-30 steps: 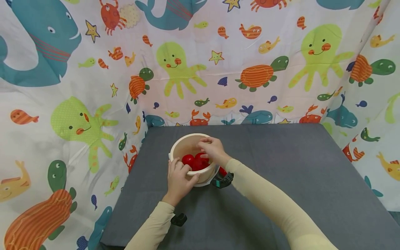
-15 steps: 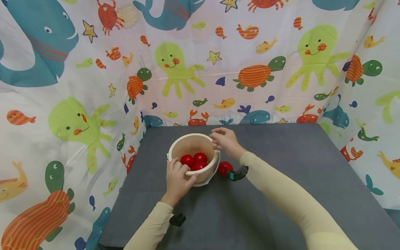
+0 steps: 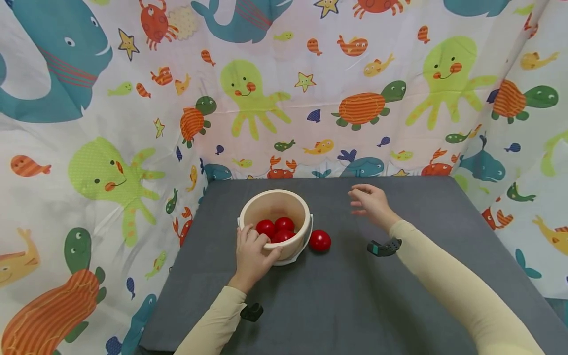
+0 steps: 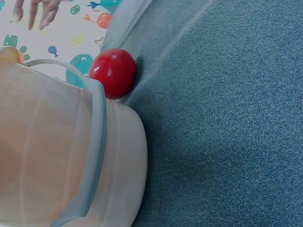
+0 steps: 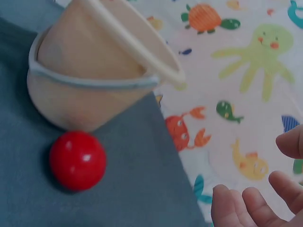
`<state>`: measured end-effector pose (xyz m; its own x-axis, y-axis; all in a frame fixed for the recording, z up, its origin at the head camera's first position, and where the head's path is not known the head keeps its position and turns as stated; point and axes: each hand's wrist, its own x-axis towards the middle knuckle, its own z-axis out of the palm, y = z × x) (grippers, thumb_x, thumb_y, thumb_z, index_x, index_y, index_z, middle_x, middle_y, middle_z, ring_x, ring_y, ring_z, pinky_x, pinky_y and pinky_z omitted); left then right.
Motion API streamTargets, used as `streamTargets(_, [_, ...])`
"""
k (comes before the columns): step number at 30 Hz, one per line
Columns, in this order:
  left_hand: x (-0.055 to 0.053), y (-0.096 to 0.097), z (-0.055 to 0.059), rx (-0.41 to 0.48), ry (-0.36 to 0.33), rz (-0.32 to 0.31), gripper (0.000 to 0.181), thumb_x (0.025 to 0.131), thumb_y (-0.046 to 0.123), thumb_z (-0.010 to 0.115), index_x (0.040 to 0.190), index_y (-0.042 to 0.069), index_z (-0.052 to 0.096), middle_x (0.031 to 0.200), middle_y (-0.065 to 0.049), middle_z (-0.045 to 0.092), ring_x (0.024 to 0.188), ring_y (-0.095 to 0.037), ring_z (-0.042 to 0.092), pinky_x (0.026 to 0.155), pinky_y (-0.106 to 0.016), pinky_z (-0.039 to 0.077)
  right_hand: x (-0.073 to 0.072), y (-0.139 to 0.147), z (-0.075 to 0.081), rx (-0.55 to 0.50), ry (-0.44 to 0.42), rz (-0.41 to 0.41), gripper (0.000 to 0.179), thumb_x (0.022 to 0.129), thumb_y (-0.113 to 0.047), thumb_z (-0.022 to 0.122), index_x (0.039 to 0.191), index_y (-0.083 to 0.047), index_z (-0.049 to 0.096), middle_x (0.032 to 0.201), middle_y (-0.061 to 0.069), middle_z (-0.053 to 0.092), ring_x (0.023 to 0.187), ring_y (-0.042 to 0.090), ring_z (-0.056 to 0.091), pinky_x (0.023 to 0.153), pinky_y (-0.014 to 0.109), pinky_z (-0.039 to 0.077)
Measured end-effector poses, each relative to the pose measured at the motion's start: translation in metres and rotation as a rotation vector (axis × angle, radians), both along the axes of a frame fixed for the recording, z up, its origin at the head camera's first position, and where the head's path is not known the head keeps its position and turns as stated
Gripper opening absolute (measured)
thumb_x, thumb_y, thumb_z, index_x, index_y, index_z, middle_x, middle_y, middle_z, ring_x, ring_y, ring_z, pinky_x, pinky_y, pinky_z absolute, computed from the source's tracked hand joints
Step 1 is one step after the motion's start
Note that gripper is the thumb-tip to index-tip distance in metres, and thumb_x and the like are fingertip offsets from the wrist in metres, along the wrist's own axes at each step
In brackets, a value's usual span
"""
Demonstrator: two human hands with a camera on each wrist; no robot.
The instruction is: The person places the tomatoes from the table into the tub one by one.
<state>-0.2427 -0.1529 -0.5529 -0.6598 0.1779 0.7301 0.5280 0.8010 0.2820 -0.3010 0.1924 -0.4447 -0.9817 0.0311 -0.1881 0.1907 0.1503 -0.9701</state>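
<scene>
A cream bucket (image 3: 274, 204) stands at the left of the grey table, its pale handle (image 5: 94, 83) hanging down round the side. My left hand (image 3: 254, 256) grips the near rim, fingers over the edge and thumb along the outside. Inside the bucket lie three shiny red balls (image 3: 284, 224), the nearest partly hidden by the fingers. Another red ball (image 3: 320, 240) rests on the table just right of the bucket. My right hand (image 3: 370, 204) hovers over the table farther right, holding nothing, its fingers loosely bent and spread apart in the right wrist view.
The dark grey tabletop (image 3: 426, 266) stretches away to the right of the bucket. Curtains printed with sea animals (image 3: 266, 88) hang behind the table and along both sides. Each wrist wears a black band with a small camera (image 3: 251, 312).
My right hand has drawn out of the bucket and moved right, empty. The ball beside the bucket has come into full view. The left hand keeps its grip on the rim.
</scene>
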Motion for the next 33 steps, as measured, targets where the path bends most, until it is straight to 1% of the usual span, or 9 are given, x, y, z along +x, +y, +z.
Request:
streamTargets(4, [0.001, -0.001, 0.000, -0.003, -0.020, 0.007, 0.030, 0.080, 0.044, 0.068, 0.079, 0.014, 0.063, 0.085, -0.011, 0.062, 0.118, -0.044, 0.059, 0.105, -0.082, 0.032, 0.005, 0.010, -0.020, 0.025, -0.012, -0.003, 0.050, 0.105, -0.032, 0.051, 0.146, -0.003, 0.046, 0.139, 0.011, 0.058, 0.096, 0.010, 0.065, 0.088, 0.036, 0.062])
streamTargets(11, [0.003, -0.001, 0.002, -0.005, -0.051, 0.014, 0.031, 0.081, 0.045, 0.066, 0.080, 0.014, 0.063, 0.087, -0.010, 0.063, 0.120, -0.041, 0.058, 0.106, -0.081, 0.032, 0.011, 0.011, -0.055, 0.032, -0.052, 0.012, 0.052, 0.105, -0.030, 0.049, 0.148, -0.001, 0.044, 0.152, 0.025, 0.048, 0.098, 0.013, 0.067, 0.090, 0.039, 0.062])
streamTargets(13, [0.003, 0.000, 0.003, -0.003, -0.045, 0.010, 0.031, 0.081, 0.044, 0.067, 0.080, 0.014, 0.063, 0.087, -0.011, 0.063, 0.120, -0.041, 0.058, 0.106, -0.082, 0.031, 0.012, 0.009, -0.063, 0.020, -0.075, 0.012, 0.052, 0.105, -0.029, 0.049, 0.148, 0.000, 0.043, 0.153, 0.025, 0.047, 0.103, 0.018, 0.067, 0.090, 0.039, 0.062])
streamTargets(15, [0.003, 0.000, 0.003, -0.003, -0.038, 0.010, 0.030, 0.080, 0.044, 0.067, 0.080, 0.015, 0.063, 0.086, -0.010, 0.063, 0.119, -0.041, 0.058, 0.106, -0.082, 0.032, 0.013, 0.006, -0.071, -0.007, -0.104, 0.004, 0.052, 0.105, -0.029, 0.050, 0.148, -0.001, 0.043, 0.154, 0.024, 0.047, 0.113, 0.027, 0.066, 0.088, 0.038, 0.062])
streamTargets(18, [0.001, 0.000, 0.001, -0.003, -0.028, 0.012, 0.028, 0.079, 0.042, 0.068, 0.079, 0.015, 0.063, 0.085, -0.010, 0.062, 0.119, -0.041, 0.057, 0.104, -0.082, 0.033, 0.016, 0.000, -0.082, -0.036, -0.128, 0.005, 0.052, 0.105, -0.028, 0.050, 0.149, -0.002, 0.042, 0.155, 0.024, 0.046, 0.130, 0.042, 0.056, 0.087, 0.037, 0.062])
streamTargets(21, [0.001, 0.000, -0.001, -0.007, -0.035, 0.018, 0.027, 0.079, 0.041, 0.068, 0.079, 0.015, 0.063, 0.086, -0.009, 0.062, 0.120, -0.041, 0.057, 0.105, -0.082, 0.033, 0.019, -0.006, -0.094, -0.058, -0.138, 0.013, 0.051, 0.105, -0.027, 0.050, 0.149, -0.002, 0.042, 0.155, 0.024, 0.046, 0.139, 0.047, 0.047, 0.089, 0.039, 0.062])
streamTargets(26, [0.002, 0.000, 0.000, -0.009, -0.045, 0.018, 0.027, 0.080, 0.042, 0.068, 0.079, 0.015, 0.064, 0.086, -0.010, 0.063, 0.121, -0.042, 0.057, 0.106, -0.081, 0.032, 0.022, -0.019, -0.113, -0.059, -0.152, 0.013, 0.051, 0.104, -0.025, 0.052, 0.147, 0.001, 0.043, 0.150, 0.024, 0.052, 0.132, 0.047, 0.053, 0.090, 0.044, 0.062])
streamTargets(30, [0.002, 0.000, 0.001, -0.014, -0.043, 0.019, 0.028, 0.080, 0.043, 0.068, 0.080, 0.015, 0.064, 0.087, -0.010, 0.063, 0.121, -0.041, 0.057, 0.106, -0.081, 0.032, 0.022, -0.031, -0.123, -0.037, -0.166, -0.003, 0.051, 0.101, -0.024, 0.056, 0.144, 0.002, 0.046, 0.144, 0.022, 0.058, 0.118, 0.039, 0.060, 0.088, 0.046, 0.062])
streamTargets(33, [0.001, -0.001, 0.000, -0.018, -0.038, 0.020, 0.028, 0.080, 0.043, 0.068, 0.080, 0.015, 0.064, 0.087, -0.010, 0.063, 0.121, -0.041, 0.057, 0.105, -0.081, 0.033, 0.021, -0.039, -0.127, -0.035, -0.177, -0.011, 0.053, 0.099, -0.024, 0.059, 0.144, 0.001, 0.047, 0.144, 0.022, 0.056, 0.116, 0.035, 0.059, 0.088, 0.046, 0.062])
